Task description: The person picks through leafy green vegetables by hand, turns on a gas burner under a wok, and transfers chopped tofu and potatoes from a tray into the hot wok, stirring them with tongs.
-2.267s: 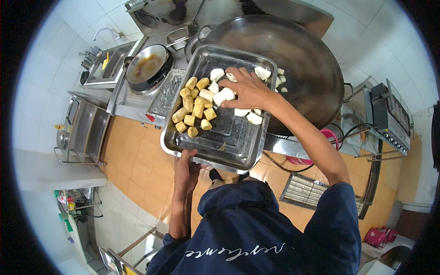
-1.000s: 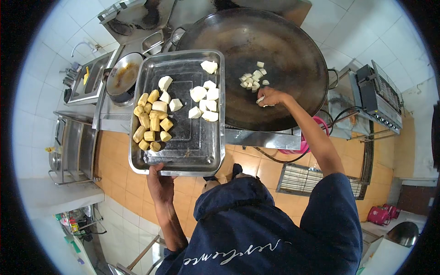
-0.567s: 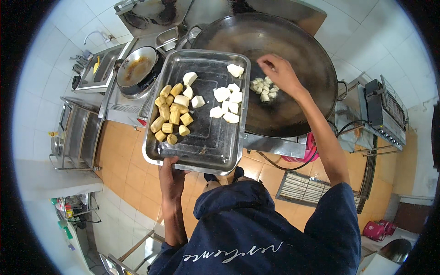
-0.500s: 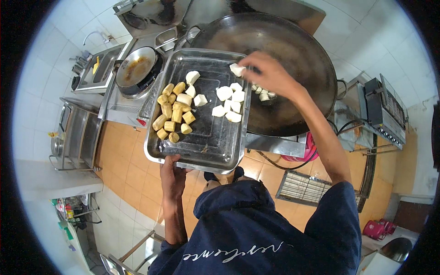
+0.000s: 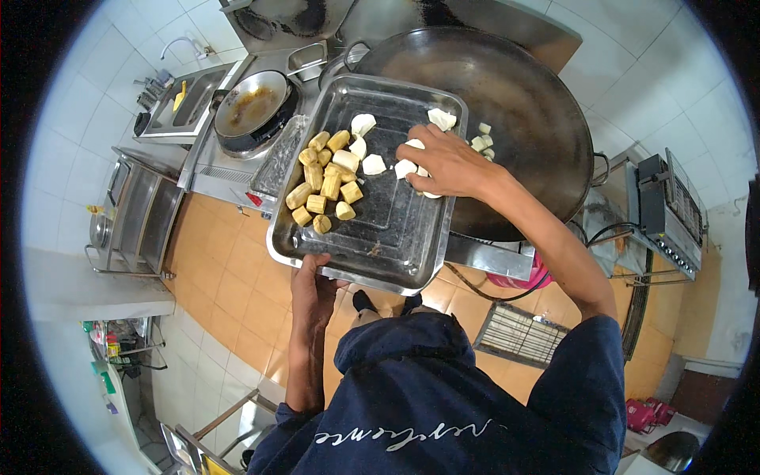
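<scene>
Several white chunks (image 5: 404, 169) hide beneath right hand (image 5: 453, 164), grip unclear; left hand (image 5: 313, 290) holds tray (image 5: 400, 237).

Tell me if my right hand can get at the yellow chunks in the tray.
Probably yes: your right hand is over the tray, and only a few white pieces lie between it and the uncovered yellow chunks.
</scene>
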`<action>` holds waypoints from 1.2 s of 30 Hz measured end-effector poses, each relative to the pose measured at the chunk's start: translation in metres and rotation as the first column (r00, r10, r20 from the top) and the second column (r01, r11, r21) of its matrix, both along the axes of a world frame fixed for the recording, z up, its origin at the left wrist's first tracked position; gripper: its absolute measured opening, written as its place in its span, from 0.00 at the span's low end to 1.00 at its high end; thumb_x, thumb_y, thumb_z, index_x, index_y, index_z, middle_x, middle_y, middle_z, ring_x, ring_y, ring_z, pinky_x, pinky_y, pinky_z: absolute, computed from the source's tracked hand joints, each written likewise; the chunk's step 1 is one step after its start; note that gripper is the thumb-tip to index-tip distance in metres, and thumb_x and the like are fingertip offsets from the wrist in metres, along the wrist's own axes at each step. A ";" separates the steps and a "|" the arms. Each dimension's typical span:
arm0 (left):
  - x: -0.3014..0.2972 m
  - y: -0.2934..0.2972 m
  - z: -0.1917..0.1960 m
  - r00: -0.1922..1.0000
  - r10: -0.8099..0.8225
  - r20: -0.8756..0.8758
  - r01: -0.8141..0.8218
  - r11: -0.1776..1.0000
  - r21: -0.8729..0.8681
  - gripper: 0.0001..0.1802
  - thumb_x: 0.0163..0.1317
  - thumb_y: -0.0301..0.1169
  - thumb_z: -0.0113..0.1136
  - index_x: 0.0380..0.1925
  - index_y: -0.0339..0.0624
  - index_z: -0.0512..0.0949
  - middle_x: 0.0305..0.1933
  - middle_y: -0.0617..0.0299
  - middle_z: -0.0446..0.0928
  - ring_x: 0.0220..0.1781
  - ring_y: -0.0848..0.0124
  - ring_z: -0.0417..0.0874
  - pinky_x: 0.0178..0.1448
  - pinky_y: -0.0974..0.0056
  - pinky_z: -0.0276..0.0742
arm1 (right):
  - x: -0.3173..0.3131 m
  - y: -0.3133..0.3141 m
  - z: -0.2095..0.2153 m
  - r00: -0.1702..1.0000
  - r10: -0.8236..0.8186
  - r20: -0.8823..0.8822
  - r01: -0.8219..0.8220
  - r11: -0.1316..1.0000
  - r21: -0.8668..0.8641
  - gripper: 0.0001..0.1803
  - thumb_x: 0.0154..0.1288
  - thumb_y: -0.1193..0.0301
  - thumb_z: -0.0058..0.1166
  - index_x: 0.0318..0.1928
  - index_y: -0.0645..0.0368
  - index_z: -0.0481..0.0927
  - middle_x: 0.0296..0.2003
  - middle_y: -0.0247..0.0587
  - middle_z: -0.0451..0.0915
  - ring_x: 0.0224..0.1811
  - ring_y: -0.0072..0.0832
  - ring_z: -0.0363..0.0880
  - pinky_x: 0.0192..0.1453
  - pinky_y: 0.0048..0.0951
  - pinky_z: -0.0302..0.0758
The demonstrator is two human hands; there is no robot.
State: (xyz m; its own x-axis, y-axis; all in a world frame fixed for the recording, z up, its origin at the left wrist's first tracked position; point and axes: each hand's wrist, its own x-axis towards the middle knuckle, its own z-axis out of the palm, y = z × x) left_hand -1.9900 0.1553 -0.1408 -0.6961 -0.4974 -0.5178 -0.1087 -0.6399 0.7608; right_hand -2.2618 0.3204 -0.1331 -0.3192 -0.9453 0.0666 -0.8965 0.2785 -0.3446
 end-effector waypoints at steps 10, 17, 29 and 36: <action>-0.003 0.001 0.007 1.000 0.006 -0.007 -0.006 1.000 -0.017 0.19 0.61 0.31 0.52 0.50 0.32 0.70 0.43 0.55 0.79 0.38 0.66 0.84 0.41 0.63 0.86 | 0.003 0.004 0.004 0.998 0.055 -0.017 -0.056 0.998 -0.042 0.21 0.61 0.63 0.58 0.55 0.50 0.76 0.55 0.49 0.68 0.57 0.43 0.68 0.57 0.43 0.69; 0.005 -0.010 -0.005 0.998 -0.062 0.018 0.063 0.998 -0.019 0.20 0.61 0.31 0.51 0.51 0.32 0.70 0.44 0.55 0.79 0.39 0.66 0.84 0.42 0.62 0.86 | 0.000 -0.005 0.002 0.999 -0.017 -0.029 0.014 0.995 -0.100 0.17 0.60 0.69 0.57 0.50 0.57 0.74 0.45 0.45 0.68 0.48 0.40 0.71 0.49 0.41 0.71; -0.002 -0.006 0.003 0.999 -0.029 0.034 0.029 1.000 -0.007 0.22 0.59 0.32 0.53 0.53 0.34 0.69 0.48 0.55 0.77 0.46 0.62 0.82 0.49 0.56 0.83 | -0.020 -0.019 0.004 0.962 -0.076 0.261 0.109 0.987 -0.115 0.14 0.72 0.65 0.50 0.52 0.58 0.70 0.46 0.45 0.69 0.51 0.40 0.72 0.53 0.40 0.70; -0.006 -0.005 0.011 1.000 -0.028 0.009 0.029 0.999 -0.045 0.21 0.60 0.32 0.55 0.53 0.38 0.70 0.50 0.58 0.76 0.47 0.64 0.81 0.47 0.57 0.84 | -0.038 -0.027 0.004 0.903 -0.058 0.426 0.182 0.950 -0.255 0.19 0.73 0.60 0.49 0.56 0.58 0.70 0.46 0.43 0.71 0.50 0.33 0.73 0.54 0.34 0.69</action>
State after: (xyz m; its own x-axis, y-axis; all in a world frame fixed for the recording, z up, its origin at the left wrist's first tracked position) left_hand -1.9956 0.1501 -0.1296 -0.7061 -0.5007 -0.5007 -0.1326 -0.6011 0.7881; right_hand -2.3000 0.2939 -0.1292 -0.4859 -0.8586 0.1631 -0.6244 0.2105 -0.7522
